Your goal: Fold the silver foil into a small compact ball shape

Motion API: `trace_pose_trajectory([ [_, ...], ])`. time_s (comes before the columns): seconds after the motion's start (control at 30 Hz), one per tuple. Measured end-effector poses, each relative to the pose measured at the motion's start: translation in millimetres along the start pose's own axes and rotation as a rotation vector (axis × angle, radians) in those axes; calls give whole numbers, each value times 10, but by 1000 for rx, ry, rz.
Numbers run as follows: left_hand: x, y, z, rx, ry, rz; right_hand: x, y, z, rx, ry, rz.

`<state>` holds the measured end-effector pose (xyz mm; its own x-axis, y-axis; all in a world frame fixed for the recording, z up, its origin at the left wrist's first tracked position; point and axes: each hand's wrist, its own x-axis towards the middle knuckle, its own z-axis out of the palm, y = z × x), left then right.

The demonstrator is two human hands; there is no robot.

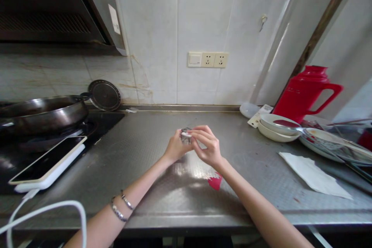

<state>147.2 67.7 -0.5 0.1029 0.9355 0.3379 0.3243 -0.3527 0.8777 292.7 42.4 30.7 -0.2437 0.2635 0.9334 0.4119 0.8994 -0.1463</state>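
Observation:
Over the middle of the steel counter (151, 131), my two hands meet. My left hand (176, 146) is closed around a small clear object with dark markings (185, 135), too small to identify. My right hand (207, 145) is closed, its fingertips pinched on a small white piece (186, 134) at the top of that object. A red scrap (215, 182) lies on the counter beside my right forearm.
At left, a steel pan (43, 114) sits on the stove, with a phone (49, 161) on a white block and a looping white cable. At right are a red thermos (302, 95), stacked bowls (276, 133), plates and a white napkin (315, 174).

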Motion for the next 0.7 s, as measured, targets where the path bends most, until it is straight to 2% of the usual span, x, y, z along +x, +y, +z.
trace_pose_trajectory([
  [0.07,-8,34,17,3,5,-10,36,53,-43,-72,81,86],
  [0.13,-18,61,33,13,12,-16,46,112,-59,-118,91,115],
  [0.27,-36,76,44,64,14,18,-9,167,-1,-63,-78,9],
  [0.37,-46,61,41,83,-16,46,-53,147,55,-23,-167,-13],
  [0.7,-43,14,48,147,-5,89,-26,75,23,-75,-225,-82],
])
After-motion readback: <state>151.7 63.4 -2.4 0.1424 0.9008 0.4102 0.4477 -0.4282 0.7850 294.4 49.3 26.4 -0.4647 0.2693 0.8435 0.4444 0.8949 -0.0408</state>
